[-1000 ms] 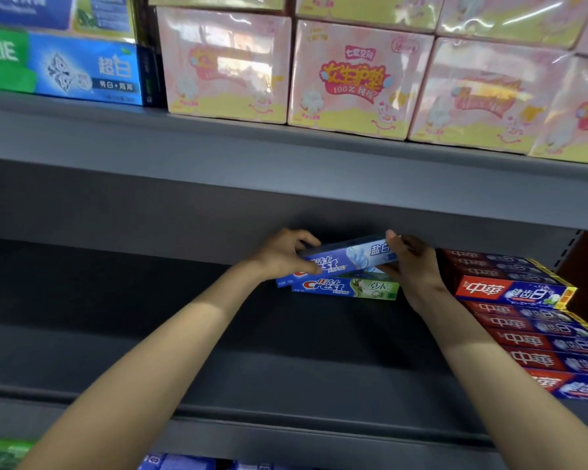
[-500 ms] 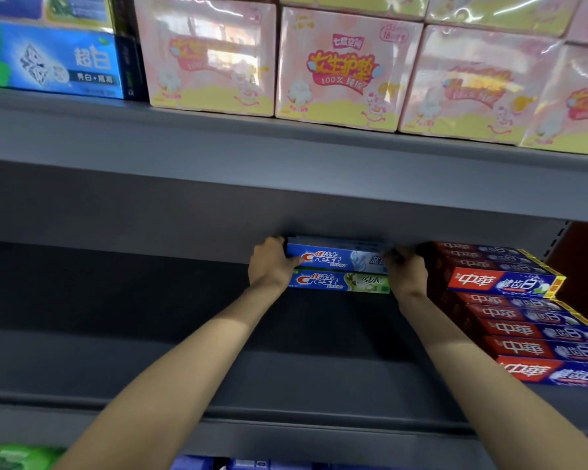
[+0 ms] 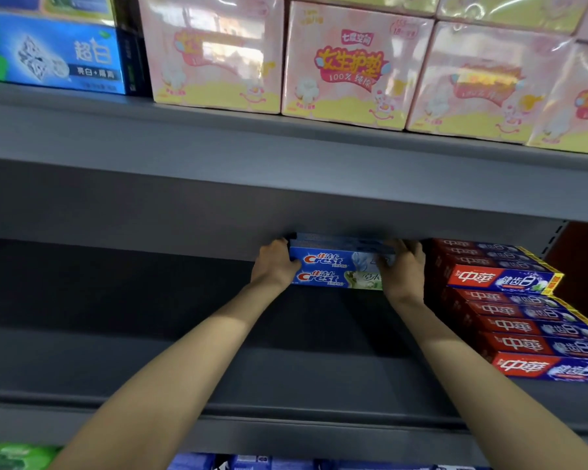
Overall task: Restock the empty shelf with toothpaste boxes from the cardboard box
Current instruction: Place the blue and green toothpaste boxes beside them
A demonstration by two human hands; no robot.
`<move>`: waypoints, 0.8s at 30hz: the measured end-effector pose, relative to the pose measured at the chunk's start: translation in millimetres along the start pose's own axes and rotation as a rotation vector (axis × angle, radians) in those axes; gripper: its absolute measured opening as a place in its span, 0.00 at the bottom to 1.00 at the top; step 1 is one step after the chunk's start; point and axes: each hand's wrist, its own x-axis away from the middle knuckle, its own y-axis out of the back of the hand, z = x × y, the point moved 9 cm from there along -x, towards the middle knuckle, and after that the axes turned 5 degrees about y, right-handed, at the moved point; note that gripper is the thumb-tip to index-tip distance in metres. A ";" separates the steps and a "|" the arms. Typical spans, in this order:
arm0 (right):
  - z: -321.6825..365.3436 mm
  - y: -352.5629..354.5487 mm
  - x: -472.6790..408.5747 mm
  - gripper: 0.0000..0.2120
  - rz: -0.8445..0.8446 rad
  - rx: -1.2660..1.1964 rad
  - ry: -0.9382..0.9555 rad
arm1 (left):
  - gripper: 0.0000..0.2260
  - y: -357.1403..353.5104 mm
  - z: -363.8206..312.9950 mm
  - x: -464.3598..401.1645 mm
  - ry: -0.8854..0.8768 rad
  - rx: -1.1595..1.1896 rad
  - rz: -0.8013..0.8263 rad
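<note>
Both hands' grip clasps the top toothpaste box (image 3: 333,258) by its ends.

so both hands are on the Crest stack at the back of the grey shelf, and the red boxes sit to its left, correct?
Not quite. In the head view the red boxes sit to the right of the Crest stack, not left. The rest holds: left hand and right hand are both on the stack, at the back of the grey shelf.

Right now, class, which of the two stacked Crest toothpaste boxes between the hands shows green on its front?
The lower Crest box: its right half shows green leaves, while the upper Crest box lying on it is blue and white.
</note>
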 end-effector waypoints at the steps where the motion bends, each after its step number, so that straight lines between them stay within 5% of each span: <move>1: 9.7 1.6 3.0 0.18 0.008 0.011 0.036 | 0.17 1.2 0.0 0.5 -0.006 0.002 0.006; 9: 90.8 -10.3 40.4 0.13 0.134 -0.038 0.198 | 0.14 39.2 -3.3 30.9 -0.219 -0.206 -0.070; 13: 127.7 -25.5 72.4 0.09 0.207 -0.068 0.172 | 0.10 63.3 6.3 60.7 -0.349 -0.230 0.050; 17: 171.8 -33.1 117.4 0.08 0.268 -0.100 0.188 | 0.06 106.6 37.5 101.3 -0.327 -0.197 0.078; 24: 266.4 -52.4 233.9 0.08 0.407 -0.185 0.306 | 0.03 191.7 137.4 207.0 -0.226 -0.131 -0.120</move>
